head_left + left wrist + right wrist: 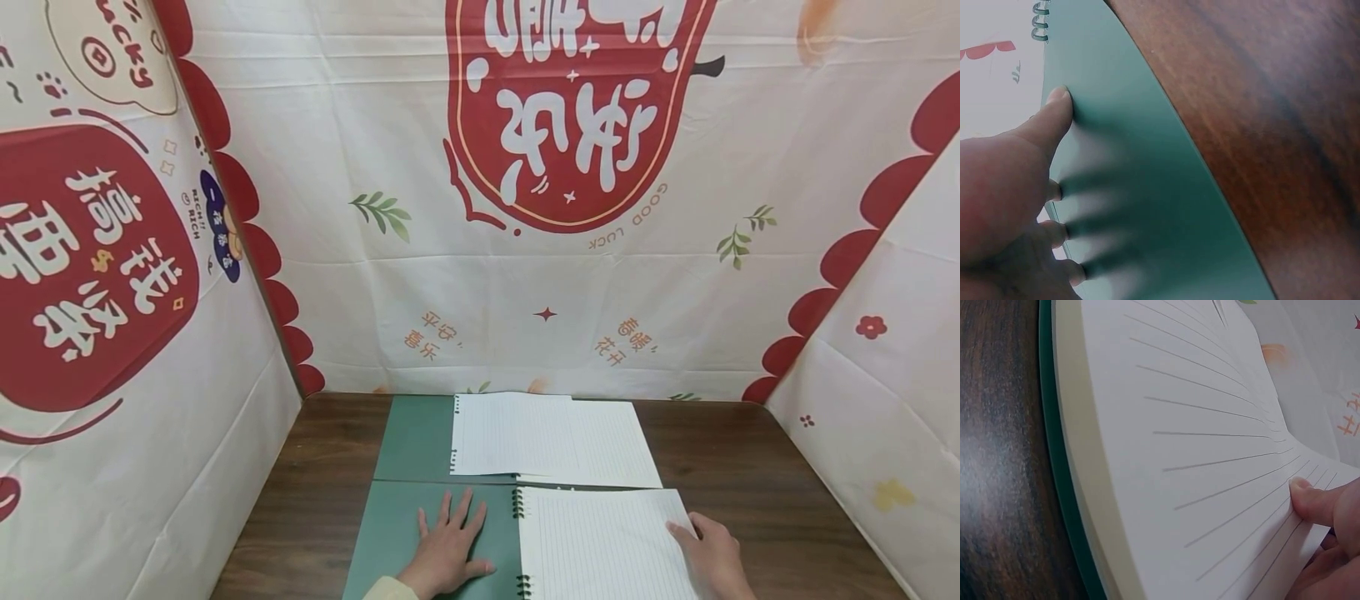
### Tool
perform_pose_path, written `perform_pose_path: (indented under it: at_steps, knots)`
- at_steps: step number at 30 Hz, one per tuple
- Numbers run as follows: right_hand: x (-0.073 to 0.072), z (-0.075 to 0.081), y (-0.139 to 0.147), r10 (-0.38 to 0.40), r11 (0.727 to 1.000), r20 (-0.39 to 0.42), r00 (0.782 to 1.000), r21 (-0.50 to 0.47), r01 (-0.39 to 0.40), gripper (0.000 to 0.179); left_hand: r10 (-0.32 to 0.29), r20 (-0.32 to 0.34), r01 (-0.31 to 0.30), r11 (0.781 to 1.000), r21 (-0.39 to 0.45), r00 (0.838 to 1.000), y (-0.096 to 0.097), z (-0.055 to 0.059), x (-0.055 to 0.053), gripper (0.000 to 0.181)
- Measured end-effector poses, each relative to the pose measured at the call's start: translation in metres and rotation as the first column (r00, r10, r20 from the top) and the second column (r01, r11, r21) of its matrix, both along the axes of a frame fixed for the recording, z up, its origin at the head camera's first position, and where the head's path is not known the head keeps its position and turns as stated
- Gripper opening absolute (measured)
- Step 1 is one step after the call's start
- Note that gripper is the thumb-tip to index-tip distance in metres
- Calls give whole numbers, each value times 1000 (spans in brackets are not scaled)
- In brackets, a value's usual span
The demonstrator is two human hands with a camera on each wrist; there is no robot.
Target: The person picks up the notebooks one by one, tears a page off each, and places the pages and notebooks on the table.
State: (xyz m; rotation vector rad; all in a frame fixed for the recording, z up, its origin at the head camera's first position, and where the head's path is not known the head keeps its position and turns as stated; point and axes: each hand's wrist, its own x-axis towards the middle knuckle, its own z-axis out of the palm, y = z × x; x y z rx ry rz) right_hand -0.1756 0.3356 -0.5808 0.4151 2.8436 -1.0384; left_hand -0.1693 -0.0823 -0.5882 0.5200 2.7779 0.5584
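Observation:
A spiral notebook lies opened on the table, its green cover folded out to the left and its lined page on the right. My left hand rests on the cover with fingers spread; in the left wrist view its thumb touches the green surface near the black coil. At the page's right edge, my right hand pinches the paper between thumb and fingers. The right wrist view shows the held sheet bending up under the thumb, above the page stack and green back cover.
Behind the notebook lies another green cover with a lined sheet over it, punched holes along its left edge, and further lined paper to the right. Printed cloth walls enclose the brown wooden table at the back and sides.

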Motion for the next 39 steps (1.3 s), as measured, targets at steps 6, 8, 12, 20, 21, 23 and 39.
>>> perform_pose_path:
  at_steps: [6, 8, 12, 20, 21, 23, 39]
  knots:
    - [-2, 0, 6, -12, 1000, 18, 1000, -9, 12, 42, 0, -4, 0, 1000, -3, 1000, 0, -2, 0, 83]
    - [-1, 0, 9, -7, 1000, 15, 1000, -4, 7, 43, 2, 0, -2, 1000, -5, 1000, 0, -2, 0, 83]
    - [-2, 0, 11, 11, 1000, 13, 1000, 3, -12, 41, 5, 2, -5, 1000, -12, 1000, 0, -3, 0, 84]
    - [-1, -4, 10, -15, 1000, -16, 1000, 7, 15, 41, 11, -12, -11, 1000, -24, 1000, 1, -2, -1, 83]
    - [-1, -4, 10, -20, 1000, -16, 1000, 3, 20, 44, 11, -15, -11, 1000, -26, 1000, 1, -2, -1, 83]
    - [0, -5, 9, -31, 1000, -19, 999, -4, 31, 51, 11, -15, -11, 1000, -27, 1000, 1, -4, -1, 83]
    - [5, 8, -5, -187, 963, 50, 981, -190, 193, 59, 34, 6, -34, 999, -6, 999, 2, -5, -3, 83]
